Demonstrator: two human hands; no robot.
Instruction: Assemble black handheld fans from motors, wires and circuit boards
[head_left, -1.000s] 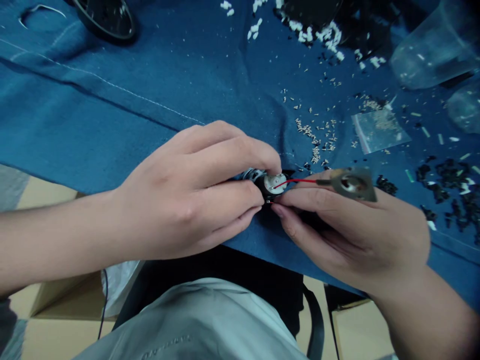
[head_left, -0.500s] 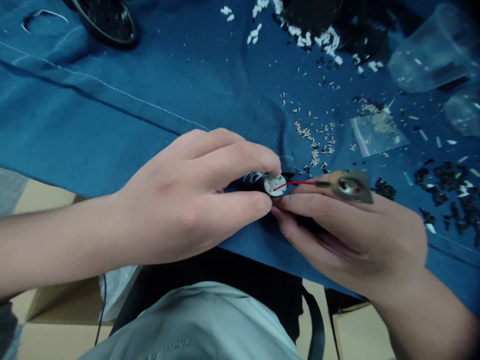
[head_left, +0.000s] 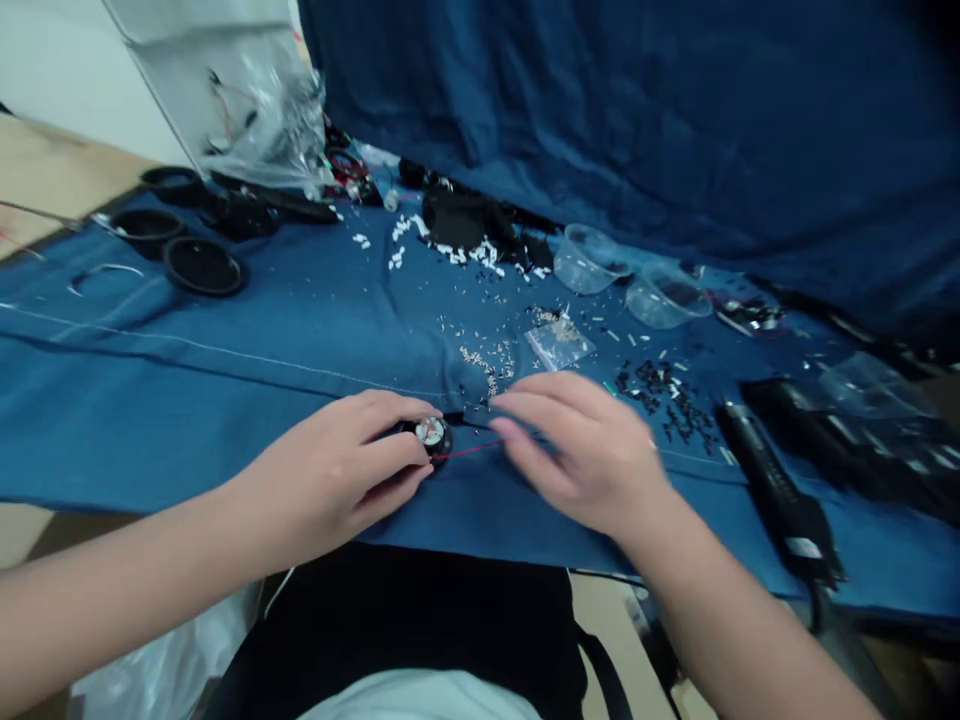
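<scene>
My left hand (head_left: 352, 458) is closed around a small motor (head_left: 430, 432) with a pale round end, set in a black round housing. Its fingertips grip the housing from the left and hide part of it. From the motor a red wire (head_left: 469, 451) runs right, drawn fairly straight, to the thumb tip of my right hand (head_left: 574, 440). That hand's thumb and fingers are bent around the wire's end and slightly blurred. The small metal plate on the wire is hidden from sight.
Scattered screws (head_left: 487, 365) and a clear zip bag (head_left: 559, 340) lie beyond my hands. Small black parts (head_left: 667, 395) and a dark long-handled tool (head_left: 776, 490) are at right. Clear tubs (head_left: 589, 262) and white bits stand farther back; black cups (head_left: 202, 268) sit at left.
The view has lifted and now takes in more of the table. My right hand has moved away from the motor, and the wire stretches between them. The metal plate has gone out of sight.
</scene>
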